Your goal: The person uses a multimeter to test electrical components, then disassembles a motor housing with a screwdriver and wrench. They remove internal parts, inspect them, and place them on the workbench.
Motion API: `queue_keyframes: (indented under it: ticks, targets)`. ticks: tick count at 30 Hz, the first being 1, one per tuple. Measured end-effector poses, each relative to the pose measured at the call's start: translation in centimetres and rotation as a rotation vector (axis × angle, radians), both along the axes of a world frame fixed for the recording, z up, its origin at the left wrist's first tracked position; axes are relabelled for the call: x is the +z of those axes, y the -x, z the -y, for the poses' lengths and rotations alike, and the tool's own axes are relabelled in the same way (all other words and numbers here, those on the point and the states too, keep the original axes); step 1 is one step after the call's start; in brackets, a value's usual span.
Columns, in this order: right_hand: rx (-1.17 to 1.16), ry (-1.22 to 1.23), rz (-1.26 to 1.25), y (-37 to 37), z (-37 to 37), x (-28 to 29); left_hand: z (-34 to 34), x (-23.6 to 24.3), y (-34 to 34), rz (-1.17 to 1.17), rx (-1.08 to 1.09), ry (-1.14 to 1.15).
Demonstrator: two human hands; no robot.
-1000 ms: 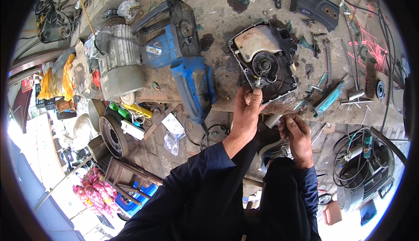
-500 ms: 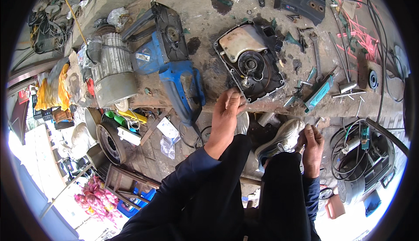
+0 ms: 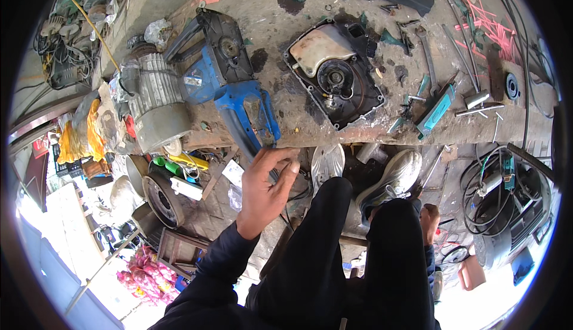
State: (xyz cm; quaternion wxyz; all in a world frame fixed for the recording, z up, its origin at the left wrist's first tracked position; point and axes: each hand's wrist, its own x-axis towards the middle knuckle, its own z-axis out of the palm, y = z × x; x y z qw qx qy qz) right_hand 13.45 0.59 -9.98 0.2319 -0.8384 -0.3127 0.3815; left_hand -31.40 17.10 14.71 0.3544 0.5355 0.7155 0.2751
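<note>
Screening right grip (image 3: pixel 430 219), apparently, knee (image 3: pixel 391 213), shoe (image 3: pixel 404 170) nearby

- Looks like a repair workshop, pretty messy one
- Blue power tool body (image 3: pixel 225 100) on the stained worktop (image 3: pixel 274 112), black casing (image 3: pixel 359 84) lying wide open near it
- Finned grey motor (image 3: pixel 157 91) on the left, spanner (image 3: pixel 428 61) over on the right
- Heap of grubby machine parts (image 3: pixel 67 49) piled up at top left

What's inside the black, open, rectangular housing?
Inside the black, open, rectangular housing: a stained whitish smooth tank, a round black ringed part, a small metallic fitting. Whatever lies beneath them is covered.
</note>
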Motion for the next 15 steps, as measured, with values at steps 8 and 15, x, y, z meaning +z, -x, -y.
queue_keyframes:
  ticks: [8,15]
  targets:
    - [0.068,0.334,0.079,-2.9,2.8,-3.3,-2.8,2.2,1.0,-0.118,0.001,0.116]
    - [0.074,0.357,0.201,-3.0,5.1,-5.7,-3.1,1.5,1.8,-0.378,-0.105,-0.01]
